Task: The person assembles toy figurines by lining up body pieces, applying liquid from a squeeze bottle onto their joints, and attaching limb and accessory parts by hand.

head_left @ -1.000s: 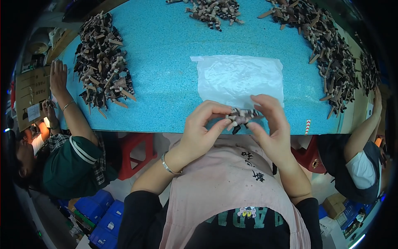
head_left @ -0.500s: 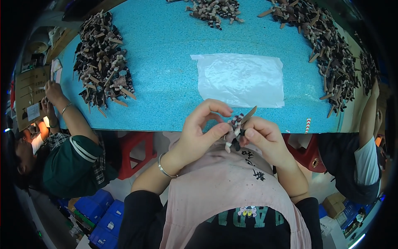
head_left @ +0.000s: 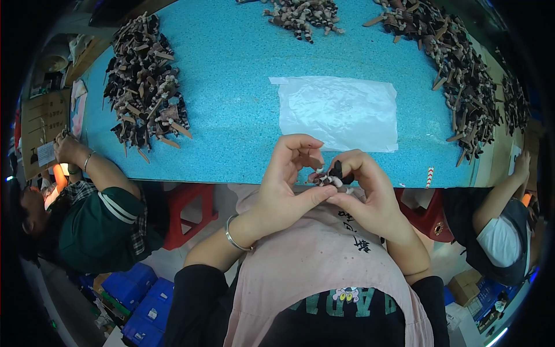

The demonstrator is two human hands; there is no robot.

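Note:
Between my two hands, just off the table's near edge, is a small figurine (head_left: 335,176) in black, brown and cream. My left hand (head_left: 284,188) has its thumb against the figurine's lower side, with the fingers curled above and behind it. Around the figurine's other side my right hand (head_left: 370,188) is closed, its index finger bent over the top and its thumb below. Fingers cover part of the figurine, so its fine detail is hidden.
Beyond my hands a white sheet (head_left: 338,114) lies on the blue table (head_left: 225,110). Heaps of similar figurines lie at the left (head_left: 144,87), far middle (head_left: 303,18) and right (head_left: 462,87). Co-workers sit on both sides, near red stools (head_left: 188,211). Blue bins (head_left: 149,315) stand on the floor.
The figurine has been turned over in my hands, and its tan blade-like piece is now out of sight. My right hand's fingers have risen and curled over it.

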